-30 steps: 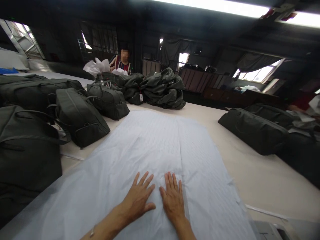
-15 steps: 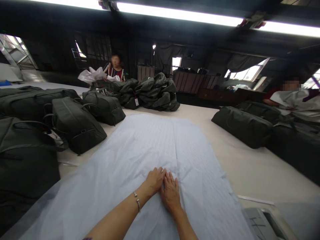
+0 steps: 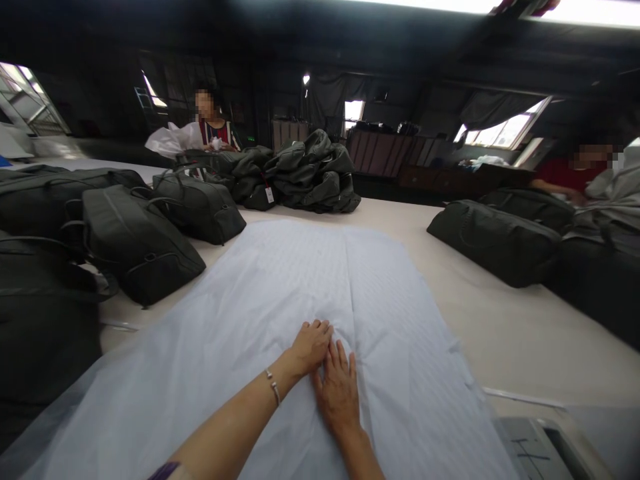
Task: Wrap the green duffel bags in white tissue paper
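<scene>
Thin bluish-white sheeting (image 3: pixel 295 267) lies spread over the table in front of me, with a long crease down its right middle. My left hand (image 3: pixel 311 345), with a silver bracelet at the wrist, rests on it, fingers bent forward and tips down on the surface. Against it on the right, my right hand (image 3: pixel 339 393) lies flat on the same sheeting, fingers stretched out. The hands touch near the fingertips. Small wrinkles run from them toward the crease. Neither hand visibly holds anything.
Dark green bags (image 3: pixel 143 243) stand along the left, and another bag (image 3: pixel 495 240) sits at the right. A heap of dark green bags (image 3: pixel 315 177) lies at the far edge. A grey device (image 3: pixel 535 447) is at lower right. Two people are across the table.
The view has tilted down slightly. Both hands stay almost in place on the sheeting. The person at far left has turned, and the person at right has shifted the pale material.
</scene>
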Available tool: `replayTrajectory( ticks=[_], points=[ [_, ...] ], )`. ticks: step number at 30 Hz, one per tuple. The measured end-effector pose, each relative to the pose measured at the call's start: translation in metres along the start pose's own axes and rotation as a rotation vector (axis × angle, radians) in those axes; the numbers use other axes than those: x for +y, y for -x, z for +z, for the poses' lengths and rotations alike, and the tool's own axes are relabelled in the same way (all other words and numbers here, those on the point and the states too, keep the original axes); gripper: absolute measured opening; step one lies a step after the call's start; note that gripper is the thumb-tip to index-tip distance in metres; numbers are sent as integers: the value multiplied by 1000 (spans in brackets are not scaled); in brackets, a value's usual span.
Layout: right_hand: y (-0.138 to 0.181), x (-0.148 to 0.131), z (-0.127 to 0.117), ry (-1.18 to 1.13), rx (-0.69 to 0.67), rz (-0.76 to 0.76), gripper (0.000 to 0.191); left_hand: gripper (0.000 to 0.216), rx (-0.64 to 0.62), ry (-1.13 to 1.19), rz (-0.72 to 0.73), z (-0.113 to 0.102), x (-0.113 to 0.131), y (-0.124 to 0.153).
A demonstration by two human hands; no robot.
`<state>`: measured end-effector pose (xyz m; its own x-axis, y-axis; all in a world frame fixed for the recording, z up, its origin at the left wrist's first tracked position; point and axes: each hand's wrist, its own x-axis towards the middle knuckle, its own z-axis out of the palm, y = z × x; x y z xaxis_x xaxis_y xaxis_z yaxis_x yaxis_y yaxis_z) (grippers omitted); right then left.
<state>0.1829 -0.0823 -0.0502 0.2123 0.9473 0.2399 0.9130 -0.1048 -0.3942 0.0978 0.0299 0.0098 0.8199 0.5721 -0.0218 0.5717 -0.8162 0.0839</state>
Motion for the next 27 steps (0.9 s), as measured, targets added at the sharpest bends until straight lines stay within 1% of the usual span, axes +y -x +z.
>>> replayTrajectory(
  ticks=[2,4,6,7,9,11,12,13,15,17,18,20,22,25,27],
  points=[
    [-2,4,3,-88,40,-17,57,43,-11,-17,4,-2,-1,-1],
    [-2,6,0,-225,126,5,57,43,-32,-38,16,-5,-2,-3],
    [2,7,-15,-385,232,83,52,44,-58,-60,25,-10,-2,-5],
    [7,9,-30,-456,271,126,48,44,-70,-69,26,-12,0,-7],
    [27,19,-73,-547,306,186,39,42,-82,-78,20,-17,4,-10],
    [58,38,-129,-541,327,244,33,39,-79,-77,9,-21,8,-13],
    [76,51,-160,-501,351,302,33,39,-74,-73,7,-21,9,-16],
    [96,66,-190,-442,379,389,34,40,-70,-66,9,-21,10,-18],
    [136,103,-245,-309,423,625,39,42,-67,-53,18,-20,11,-22],
    [168,144,-284,-245,393,860,45,45,-71,-46,21,-19,12,-23],
    [180,163,-296,-256,354,949,48,45,-73,-46,19,-19,12,-23],
    [195,195,-308,-329,267,1051,49,45,-82,-50,5,-19,13,-21],
    [200,213,-307,-432,193,1088,50,45,-93,-55,-11,-19,13,-19],
    [202,219,-303,-565,123,1102,53,47,-105,-63,-29,-20,14,-17],
    [203,217,-305,-622,120,1103,53,46,-106,-68,-37,-21,16,-16]
  ],
)
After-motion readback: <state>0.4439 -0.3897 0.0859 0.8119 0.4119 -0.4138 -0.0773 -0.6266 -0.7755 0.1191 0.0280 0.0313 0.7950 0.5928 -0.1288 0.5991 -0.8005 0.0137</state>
